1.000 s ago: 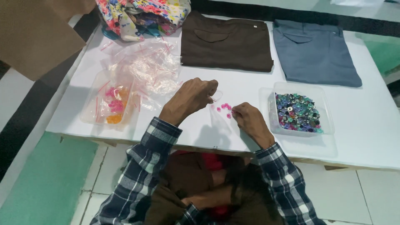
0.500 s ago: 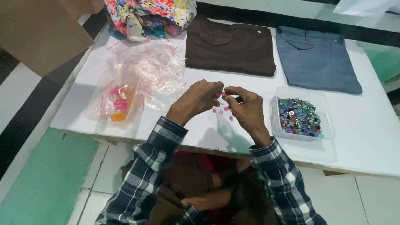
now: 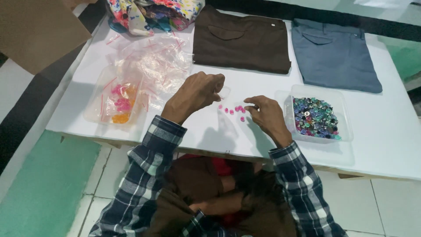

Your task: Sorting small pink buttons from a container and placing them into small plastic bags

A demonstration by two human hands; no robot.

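Observation:
My left hand is raised a little above the white table, its fingers pinched on a small clear plastic bag. Several small pink buttons lie loose on the table just below and between my hands. My right hand rests on the table to the right of them, its fingertips touching the nearest pink buttons. Both arms wear plaid sleeves.
A clear tub of mixed coloured buttons sits right of my right hand. At the left lie a clear tray of pink and orange buttons and a heap of small clear bags. Folded brown trousers, folded blue-grey trousers, floral cloth and a cardboard box lie beyond.
My right hand came up to the little bag in my left hand, then went back down to the pink buttons. My left hand stays raised with the bag.

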